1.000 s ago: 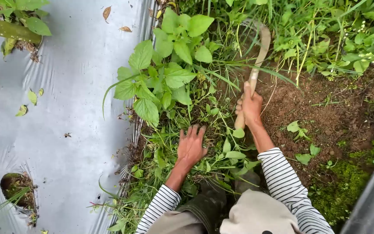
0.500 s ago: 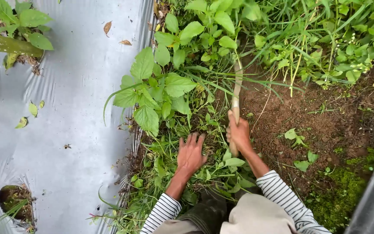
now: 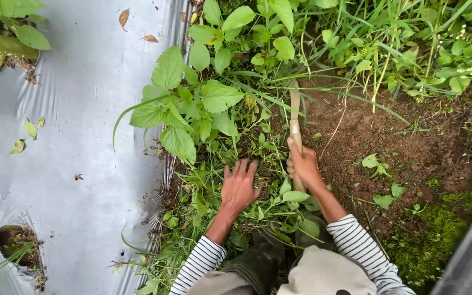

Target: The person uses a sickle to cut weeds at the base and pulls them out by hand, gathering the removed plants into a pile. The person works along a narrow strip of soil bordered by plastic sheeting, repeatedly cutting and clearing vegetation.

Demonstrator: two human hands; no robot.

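From the head camera, looking straight down, the left hand (image 3: 240, 186) lies flat with its fingers spread wide, holding nothing, pressed onto a mat of low weeds (image 3: 222, 188) at the edge of the silver plastic sheet (image 3: 83, 136). The right hand (image 3: 302, 166) has its grip closed round the wooden handle of a sickle (image 3: 295, 128), whose blade end points away from the person and disappears among grass stems, so the cutting edge cannot be made out. A tall leafy plant (image 3: 192, 104) stands just beyond the left hand, and bare brown soil (image 3: 389, 136) lies to the right of the tool. By the look of it, the step in hand is cutting or raking weeds loose at ground level while the free hand pins them down; the next stroke seems to call for keeping the blade low and well clear of the spread fingers just beside it. Compared with 1 second ago, the sickle has come down from a raised position, where its curved blade showed clearly, to lie low among the stems, and the right hand has drawn nearer the left.
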